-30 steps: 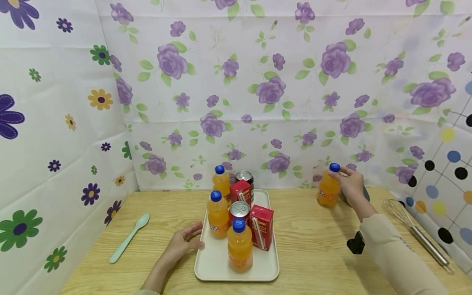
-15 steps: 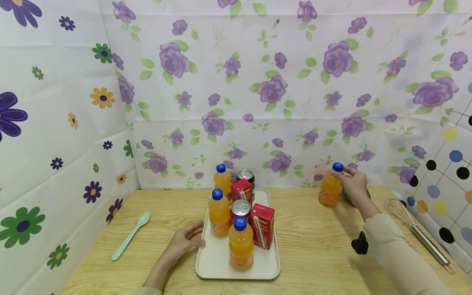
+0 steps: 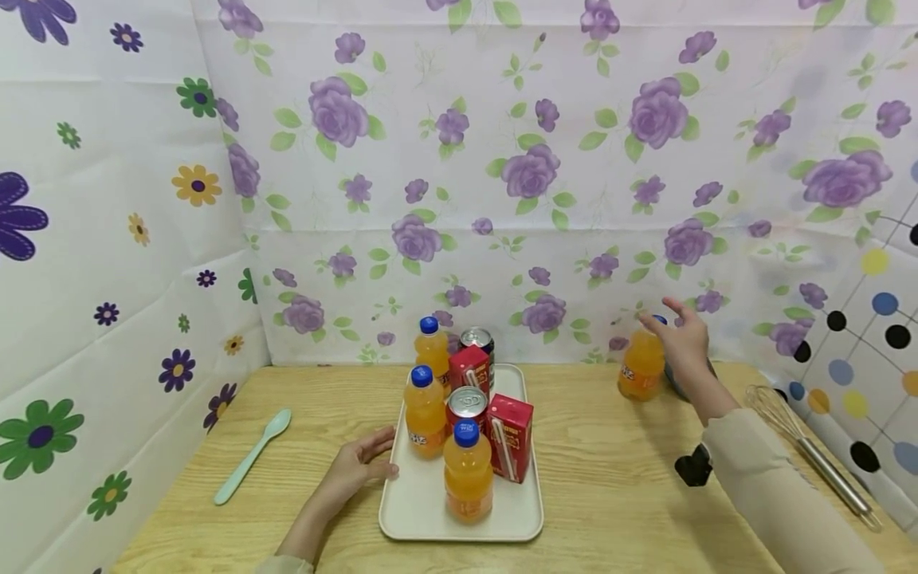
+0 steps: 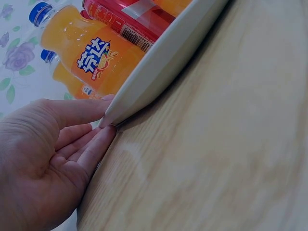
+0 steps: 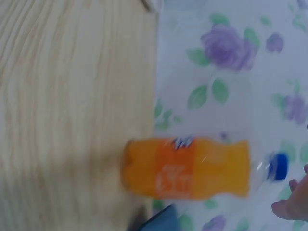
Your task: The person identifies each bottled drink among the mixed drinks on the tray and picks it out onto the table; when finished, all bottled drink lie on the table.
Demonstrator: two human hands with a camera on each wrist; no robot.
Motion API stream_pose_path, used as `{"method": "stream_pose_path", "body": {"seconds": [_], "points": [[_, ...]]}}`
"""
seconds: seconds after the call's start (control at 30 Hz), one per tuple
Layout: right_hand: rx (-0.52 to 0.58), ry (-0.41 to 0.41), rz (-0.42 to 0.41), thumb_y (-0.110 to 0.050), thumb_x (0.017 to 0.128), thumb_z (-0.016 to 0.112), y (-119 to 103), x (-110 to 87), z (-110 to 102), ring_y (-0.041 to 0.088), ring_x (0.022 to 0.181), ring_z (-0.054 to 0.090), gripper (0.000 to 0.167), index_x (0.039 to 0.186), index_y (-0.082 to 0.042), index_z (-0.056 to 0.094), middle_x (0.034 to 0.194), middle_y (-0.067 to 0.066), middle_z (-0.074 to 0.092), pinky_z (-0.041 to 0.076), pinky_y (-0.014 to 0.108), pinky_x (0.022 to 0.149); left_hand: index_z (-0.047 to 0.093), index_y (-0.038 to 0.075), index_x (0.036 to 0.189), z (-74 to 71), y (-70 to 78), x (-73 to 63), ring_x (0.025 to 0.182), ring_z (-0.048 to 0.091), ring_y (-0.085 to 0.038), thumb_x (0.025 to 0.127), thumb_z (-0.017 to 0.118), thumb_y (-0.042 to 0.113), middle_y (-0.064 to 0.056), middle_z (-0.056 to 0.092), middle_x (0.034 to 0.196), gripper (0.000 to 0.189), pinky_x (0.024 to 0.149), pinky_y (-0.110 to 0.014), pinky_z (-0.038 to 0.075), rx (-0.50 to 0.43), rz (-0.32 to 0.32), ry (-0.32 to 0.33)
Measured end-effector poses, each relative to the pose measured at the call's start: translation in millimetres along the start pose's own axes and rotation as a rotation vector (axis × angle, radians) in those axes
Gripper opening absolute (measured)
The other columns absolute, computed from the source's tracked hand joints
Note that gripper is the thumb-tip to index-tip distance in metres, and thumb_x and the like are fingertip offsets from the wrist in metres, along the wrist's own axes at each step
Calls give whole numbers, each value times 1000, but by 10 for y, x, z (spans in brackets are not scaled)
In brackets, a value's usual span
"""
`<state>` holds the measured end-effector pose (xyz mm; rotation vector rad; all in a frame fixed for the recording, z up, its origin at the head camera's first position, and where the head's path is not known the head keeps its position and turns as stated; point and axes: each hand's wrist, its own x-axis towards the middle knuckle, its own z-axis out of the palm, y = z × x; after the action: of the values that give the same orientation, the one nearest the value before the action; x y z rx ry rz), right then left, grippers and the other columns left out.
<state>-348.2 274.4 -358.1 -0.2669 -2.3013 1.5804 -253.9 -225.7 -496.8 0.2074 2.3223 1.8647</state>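
My left hand (image 3: 351,469) pinches the left rim of a cream tray (image 3: 416,518), thumb on top and fingers beneath, as the left wrist view shows. Three orange soda bottles (image 3: 468,482) with blue caps stand on the tray. Among them are a red can (image 3: 468,402), a dark can (image 3: 479,343) and two red drink cartons (image 3: 511,438). Another orange soda bottle (image 3: 641,368) stands upright on the table at the back right. Beside its cap my right hand (image 3: 684,343) has its thumb and fingers spread; in the right wrist view the fingers (image 5: 293,199) are apart from the cap.
A pale green spoon (image 3: 253,458) lies at the left on the wooden table (image 3: 588,478). At the right lies a wire whisk (image 3: 814,454). Some dark blue object (image 3: 676,383), mostly hidden, sits behind my right hand. Flowered cloth (image 3: 502,159) hangs along the back.
My right hand has let go of the bottle at the back right, its fingers spreading and rising off the cap. My left hand has kept its hold on the tray.
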Motion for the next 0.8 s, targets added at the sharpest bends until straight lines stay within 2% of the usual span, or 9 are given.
{"method": "stream_pose_path", "body": {"seconds": [0.13, 0.2, 0.23, 0.37, 0.47, 0.53, 0.63, 0.73, 0.8], "points": [[6, 7, -82, -32, 94, 64, -264, -114, 174, 31, 151, 18, 66, 149, -8, 39, 162, 11, 26, 19, 48, 125, 39, -5, 146, -10, 2, -3, 138, 45, -37, 84, 74, 8, -23, 41, 151, 72, 111, -34, 44, 6, 1, -3], [-1, -25, -106, -34, 94, 64, -373, -163, 282, 27, 132, 49, 65, 149, -10, 40, 160, 10, 32, 41, 41, 115, 39, -5, 146, -9, 1, -7, 138, 45, -38, 84, 74, 8, -24, 41, 151, 72, 110, -34, 45, 7, 2, -8], [1, -42, -114, -35, 94, 64, -424, -189, 341, 25, 127, 52, 64, 148, -11, 40, 159, 10, 33, 49, 38, 105, 38, -5, 146, -6, 2, -10, 138, 45, -38, 84, 74, 8, -24, 40, 151, 73, 110, -34, 45, 7, 2, -11], [33, -115, -154, -31, 94, 65, -609, -272, 620, 21, 123, 54, 62, 147, -8, 41, 156, 10, 38, 50, 36, 104, 38, -5, 146, 4, 3, -14, 138, 44, -38, 84, 74, 9, -23, 40, 152, 73, 111, -35, 44, 5, -3, -12], [98, -151, -182, -22, 92, 67, -746, -323, 859, 26, 148, 29, 60, 143, -2, 44, 154, 12, 41, 21, 42, 125, 39, -4, 146, 11, 6, -15, 138, 44, -37, 84, 74, 9, -23, 40, 152, 73, 111, -35, 45, 3, -10, -6], [131, -176, -182, -20, 91, 68, -832, -357, 1015, 27, 148, 30, 60, 142, -2, 44, 153, 12, 42, 25, 41, 124, 39, -4, 146, 15, 8, -17, 138, 44, -37, 84, 74, 9, -23, 40, 152, 72, 110, -35, 45, 2, -14, -3], [169, -214, -172, -21, 90, 69, -948, -429, 1242, 33, 136, 45, 59, 142, -5, 46, 151, 9, 46, 43, 39, 111, 38, -4, 147, 14, 8, -17, 138, 44, -37, 84, 74, 9, -23, 40, 152, 73, 111, -36, 45, 3, -18, -2], [177, -254, -172, -21, 89, 70, -1039, -508, 1460, 34, 134, 46, 60, 142, -6, 46, 151, 9, 46, 45, 41, 110, 39, -4, 146, 10, 8, -13, 138, 44, -37, 84, 74, 8, -23, 41, 152, 73, 112, -37, 43, 10, -18, 2], [160, -289, -170, -23, 89, 70, -1084, -554, 1600, 33, 139, 40, 61, 142, -6, 45, 151, 11, 45, 38, 43, 116, 40, -4, 146, 7, 10, -9, 138, 45, -37, 83, 75, 8, -22, 42, 151, 73, 112, -37, 43, 10, -22, 9]]}}
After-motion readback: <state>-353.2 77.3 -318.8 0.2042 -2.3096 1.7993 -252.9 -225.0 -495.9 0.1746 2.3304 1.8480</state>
